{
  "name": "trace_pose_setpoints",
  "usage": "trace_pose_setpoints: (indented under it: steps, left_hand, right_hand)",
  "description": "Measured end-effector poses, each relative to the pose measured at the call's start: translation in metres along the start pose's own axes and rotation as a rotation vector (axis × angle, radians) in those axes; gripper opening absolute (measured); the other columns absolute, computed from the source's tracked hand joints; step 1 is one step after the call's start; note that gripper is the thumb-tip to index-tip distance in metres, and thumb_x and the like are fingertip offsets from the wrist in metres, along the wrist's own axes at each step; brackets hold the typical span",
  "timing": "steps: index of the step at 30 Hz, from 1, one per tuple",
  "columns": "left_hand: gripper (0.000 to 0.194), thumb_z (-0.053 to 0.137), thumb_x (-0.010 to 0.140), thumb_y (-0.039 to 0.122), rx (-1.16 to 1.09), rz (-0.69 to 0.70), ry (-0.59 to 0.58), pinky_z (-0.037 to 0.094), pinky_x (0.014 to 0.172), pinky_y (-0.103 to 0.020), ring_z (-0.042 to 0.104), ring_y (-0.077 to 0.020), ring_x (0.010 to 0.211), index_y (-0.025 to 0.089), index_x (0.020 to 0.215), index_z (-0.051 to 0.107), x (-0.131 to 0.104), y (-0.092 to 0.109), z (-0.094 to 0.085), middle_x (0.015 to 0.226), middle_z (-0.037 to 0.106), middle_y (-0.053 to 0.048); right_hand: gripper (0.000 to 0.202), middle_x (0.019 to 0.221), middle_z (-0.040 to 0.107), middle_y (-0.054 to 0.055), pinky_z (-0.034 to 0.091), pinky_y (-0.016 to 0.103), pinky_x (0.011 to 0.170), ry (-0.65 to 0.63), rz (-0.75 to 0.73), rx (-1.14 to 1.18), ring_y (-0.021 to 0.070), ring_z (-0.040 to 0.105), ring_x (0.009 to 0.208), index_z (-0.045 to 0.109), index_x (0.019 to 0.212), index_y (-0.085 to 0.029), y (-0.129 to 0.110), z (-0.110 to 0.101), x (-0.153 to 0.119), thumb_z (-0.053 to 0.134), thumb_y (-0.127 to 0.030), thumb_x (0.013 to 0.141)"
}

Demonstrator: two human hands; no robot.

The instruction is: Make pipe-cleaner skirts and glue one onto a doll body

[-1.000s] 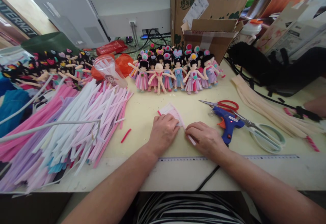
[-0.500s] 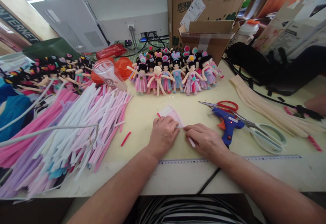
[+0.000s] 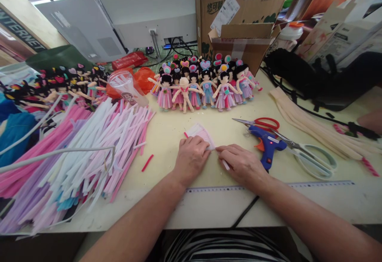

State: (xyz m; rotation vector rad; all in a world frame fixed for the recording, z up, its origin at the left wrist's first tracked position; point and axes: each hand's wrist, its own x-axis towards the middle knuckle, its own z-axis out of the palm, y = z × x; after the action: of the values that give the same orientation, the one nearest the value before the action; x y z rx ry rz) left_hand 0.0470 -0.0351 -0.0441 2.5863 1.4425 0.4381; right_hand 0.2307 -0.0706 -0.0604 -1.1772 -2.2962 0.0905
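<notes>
A pale pink-white pleated fan-shaped piece [image 3: 200, 132] lies on the table in front of me, a bit of red showing at its left edge. My left hand [image 3: 191, 156] is closed over its lower part and presses it to the table. Just right of it, my right hand [image 3: 238, 162] has its fingers together, thumb and index at the piece's lower right corner, and a short pale pink strip [image 3: 226, 165] sticks out from under its fingers. A short red stick [image 3: 147, 163] lies to the left.
Dolls [image 3: 206, 89] stand at the back. Pipe-cleaner bundles [image 3: 86, 146] fill the left. On the right are a blue glue gun [image 3: 269, 147], red-handled scissors [image 3: 270, 123], pale-handled scissors [image 3: 316, 162] and cream strands [image 3: 313, 123]. A ruler [image 3: 209, 189] lies near the front edge.
</notes>
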Motion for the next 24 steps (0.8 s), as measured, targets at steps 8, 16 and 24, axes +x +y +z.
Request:
trace_pose_setpoints:
  steps: [8,16,24]
  left_hand:
    - [0.015,0.052,0.090,0.030,0.001,0.006,0.009,0.034,0.082,-0.037,0.054,-0.0199,0.090,0.021,0.091,0.064,0.000,0.000,0.000,0.094,0.064,-0.003]
    - [0.016,0.051,0.090,0.031,0.024,0.002,0.002,0.035,0.082,-0.038,0.056,-0.0199,0.091,0.021,0.092,0.065,-0.002,0.002,0.001,0.094,0.063,-0.004]
    - [0.016,0.051,0.089,0.028,-0.008,-0.080,0.163,0.037,0.082,-0.037,0.058,-0.0200,0.093,0.022,0.095,0.064,0.020,-0.021,-0.020,0.096,0.066,-0.004]
  right_hand:
    - [0.017,0.102,0.072,0.007,0.052,0.032,0.078,0.016,-0.022,-0.041,0.0196,0.063,0.090,0.059,0.074,-0.019,-0.002,0.001,0.001,0.050,-0.007,0.083]
    - [0.018,0.097,0.072,0.007,0.052,0.032,0.076,0.018,-0.041,-0.063,0.0192,0.063,0.087,0.060,0.073,-0.019,-0.002,0.004,0.003,0.050,-0.008,0.084]
    - [0.021,0.091,0.071,0.007,0.050,0.030,0.074,-0.020,-0.020,-0.045,0.0186,0.061,0.086,0.060,0.073,-0.019,-0.002,0.005,0.003,0.048,-0.005,0.084]
